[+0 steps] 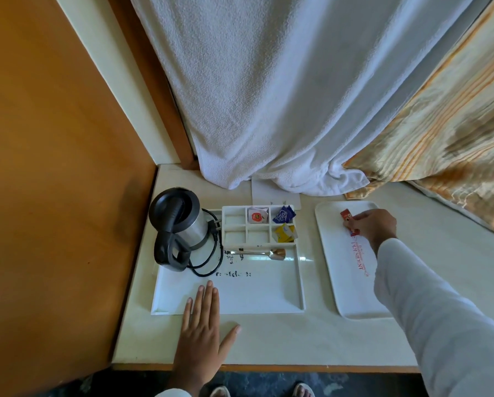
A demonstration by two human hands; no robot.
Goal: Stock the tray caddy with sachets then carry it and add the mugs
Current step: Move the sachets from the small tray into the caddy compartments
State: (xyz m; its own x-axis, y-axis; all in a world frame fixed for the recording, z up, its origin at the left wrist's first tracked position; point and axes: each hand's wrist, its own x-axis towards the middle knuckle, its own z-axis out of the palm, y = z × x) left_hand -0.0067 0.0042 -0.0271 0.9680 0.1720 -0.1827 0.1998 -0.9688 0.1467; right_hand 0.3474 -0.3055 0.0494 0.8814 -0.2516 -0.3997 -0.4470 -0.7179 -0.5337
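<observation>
The white tray caddy (301,285) lies on the counter, with a grid of compartments at its back. One holds a white sachet with a red dot (257,215), one blue sachets (283,214), one yellow sachets (285,233); the left ones look empty. A metal spoon (261,253) lies in the slot below the grid. My left hand (203,325) rests flat, fingers apart, on the caddy's front edge. My right hand (369,226) pinches red sachets (348,220) on the white serving tray (340,282) to the right. No mugs are in view.
A steel and black electric kettle (180,224) with its coiled cord (211,253) stands on the caddy's left side. White towel cloth (268,110) and a striped curtain (440,133) hang behind. An orange wall (54,167) closes off the left. The counter edge (268,367) runs near my feet.
</observation>
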